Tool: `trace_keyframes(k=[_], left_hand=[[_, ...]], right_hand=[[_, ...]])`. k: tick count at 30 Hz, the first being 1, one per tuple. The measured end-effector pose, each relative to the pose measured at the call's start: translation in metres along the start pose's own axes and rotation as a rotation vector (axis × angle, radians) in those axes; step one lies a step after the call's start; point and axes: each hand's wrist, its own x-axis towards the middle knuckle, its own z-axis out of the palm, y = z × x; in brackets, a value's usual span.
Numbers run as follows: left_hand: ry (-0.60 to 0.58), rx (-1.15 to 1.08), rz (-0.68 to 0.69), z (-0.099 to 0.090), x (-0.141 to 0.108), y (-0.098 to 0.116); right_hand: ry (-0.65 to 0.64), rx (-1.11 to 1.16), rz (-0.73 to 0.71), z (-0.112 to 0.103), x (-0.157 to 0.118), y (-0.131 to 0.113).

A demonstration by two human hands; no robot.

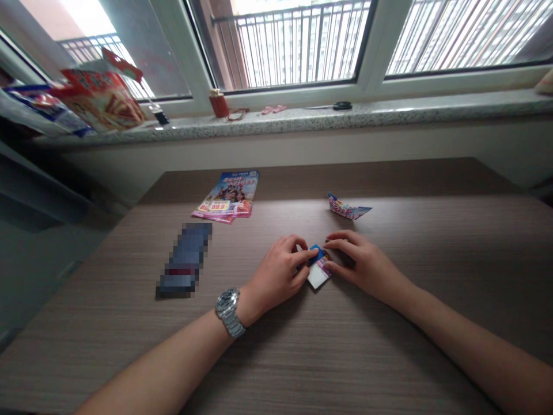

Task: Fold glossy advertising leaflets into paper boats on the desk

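Observation:
A small folded piece of printed paper (318, 275), blue at the top, patterned on the right side and white below, lies on the table between my hands. My left hand (287, 262) holds it from the left, index finger pressed across the blue part and thumb at the lower left edge. At its right edge is my right hand (356, 259), fingers apart and slightly curved, the thumb tip at the patterned side. Whether those fingertips press on the paper is hard to tell. Beyond my right hand stands a folded paper boat (348, 208) with a colourful print.
Printed flyers (231, 196) lie at the back left of the wooden table (268, 357). Nearer me is a dark pixelated rectangle (185, 259). Along the windowsill (285, 122) are snack bags (103, 95), a red container (219, 105) and dark-handled scissors (342, 106).

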Motion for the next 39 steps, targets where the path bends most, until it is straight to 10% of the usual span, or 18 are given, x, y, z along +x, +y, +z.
trace_keyframes(k=[31, 39], left_hand=[[0.072, -0.041, -0.248, -0.005, 0.001, -0.013], [0.06, -0.153, -0.126, -0.009, 0.0, -0.01]], right_hand=[[-0.022, 0.098, 0.13, -0.008, 0.0, 0.004], [-0.042, 0.136, 0.137, -0.009, -0.001, 0.005]])
